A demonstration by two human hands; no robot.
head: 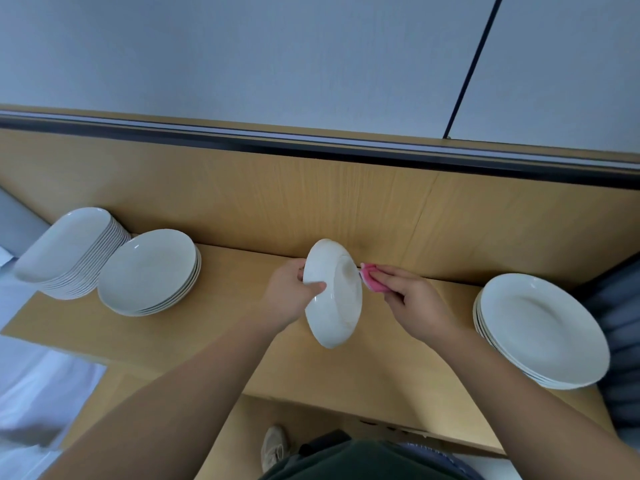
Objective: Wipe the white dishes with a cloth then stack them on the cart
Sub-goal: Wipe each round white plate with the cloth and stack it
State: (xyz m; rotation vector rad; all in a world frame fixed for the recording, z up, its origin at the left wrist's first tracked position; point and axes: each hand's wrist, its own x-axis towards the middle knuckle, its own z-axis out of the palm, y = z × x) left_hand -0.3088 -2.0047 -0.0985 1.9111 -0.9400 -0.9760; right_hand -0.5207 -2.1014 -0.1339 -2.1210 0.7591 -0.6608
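My left hand (289,296) grips a white dish (334,306) by its left rim and holds it on edge above the wooden shelf, its underside facing me. Just right of the dish, my right hand (408,299) pinches a pink cloth (369,278) against the dish's far side. A stack of white round plates (149,271) sits at the left. A taller stack of oval plates (69,252) stands further left. Another stack of round plates (540,330) rests at the right end.
The wooden shelf (242,323) has a wooden back panel (311,202) behind it, topped by a dark rail. A grey ribbed object (620,341) stands at the right edge. Below the shelf I see a shoe (273,445) on the floor.
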